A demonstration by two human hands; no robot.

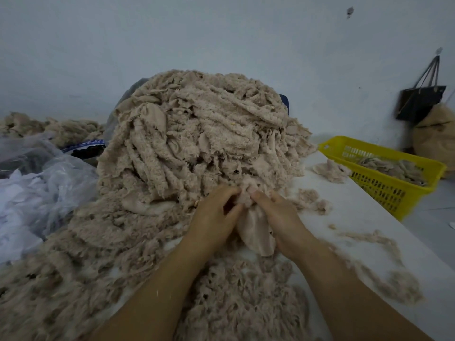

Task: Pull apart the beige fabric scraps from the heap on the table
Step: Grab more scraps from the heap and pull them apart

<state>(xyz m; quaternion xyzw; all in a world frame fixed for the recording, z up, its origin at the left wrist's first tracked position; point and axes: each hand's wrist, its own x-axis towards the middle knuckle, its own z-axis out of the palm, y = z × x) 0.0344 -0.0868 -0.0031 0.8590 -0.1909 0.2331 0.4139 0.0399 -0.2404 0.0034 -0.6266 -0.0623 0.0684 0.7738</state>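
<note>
A tall heap of beige fabric scraps fills the middle of the white table and spills down to the near left. At its foot, my left hand and my right hand both grip one beige scrap. Their fingertips pinch its fluffy top end close together, and its smooth tail hangs down between my wrists. More pulled-apart fluffy pieces lie under my forearms.
A yellow plastic basket holding a few scraps stands at the right table edge, with a loose scrap beside it. Clear plastic bags lie at left. A dark bag hangs on the wall. Thin fluff strands trail at right.
</note>
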